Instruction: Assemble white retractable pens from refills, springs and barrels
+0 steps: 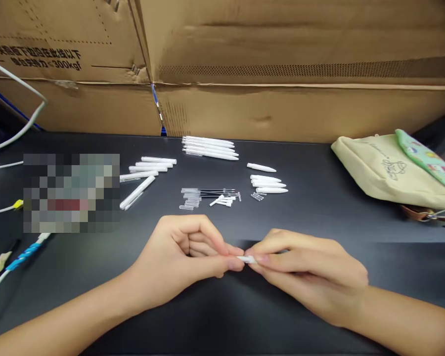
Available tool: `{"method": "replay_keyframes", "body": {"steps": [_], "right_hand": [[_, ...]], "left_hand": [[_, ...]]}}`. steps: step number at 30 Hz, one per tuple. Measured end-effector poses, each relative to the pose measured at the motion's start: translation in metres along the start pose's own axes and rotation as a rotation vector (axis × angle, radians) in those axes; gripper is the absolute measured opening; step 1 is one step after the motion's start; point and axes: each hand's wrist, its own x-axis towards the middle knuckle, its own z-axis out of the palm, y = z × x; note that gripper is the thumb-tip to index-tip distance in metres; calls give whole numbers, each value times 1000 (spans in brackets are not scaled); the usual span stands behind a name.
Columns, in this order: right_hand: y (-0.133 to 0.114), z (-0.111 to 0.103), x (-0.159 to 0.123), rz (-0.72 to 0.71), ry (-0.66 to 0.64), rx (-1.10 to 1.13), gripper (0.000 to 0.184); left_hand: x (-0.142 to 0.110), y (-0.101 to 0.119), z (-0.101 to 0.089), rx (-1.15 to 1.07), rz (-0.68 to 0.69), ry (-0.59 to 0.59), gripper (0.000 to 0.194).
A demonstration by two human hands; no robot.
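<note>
My left hand [187, 259] and my right hand [304, 269] meet above the dark table [319, 217], both pinched on one small white pen part [246, 259] held between their fingertips; most of it is hidden. Beyond the hands lie sorted pen pieces: white barrels [148, 170] at the left, long white pens [209, 147] at the back, tapered white tips [267, 183] at the right. In the middle lie thin refills and small clear and white bits [207, 196], with tiny springs [257, 197] beside them.
Large cardboard boxes [282, 64] wall off the back of the table. A beige cloth pouch [389, 170] with a green case [428, 158] on it lies at the right. White cables [15, 133] and a blue-banded cable [24, 253] run along the left edge.
</note>
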Motion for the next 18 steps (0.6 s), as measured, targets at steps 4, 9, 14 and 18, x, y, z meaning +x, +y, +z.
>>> {"method": "replay_keyframes", "body": {"steps": [4,9,14,18], "right_hand": [[-1,-1,0,0,-17,-1,31],[-1,-1,0,-17,-34,2,31],[-2,-1,-1,0,-10,-36,30],[-2,0,1,-38,-22,-13,32]], "left_hand": [[0,1,1,-34,7,-15,21],[-3,0,1,-40,1,-18,19],[-3,0,2,-64,-16,-34,19],[-4,-4,5,-83,-61,-82,21]]}}
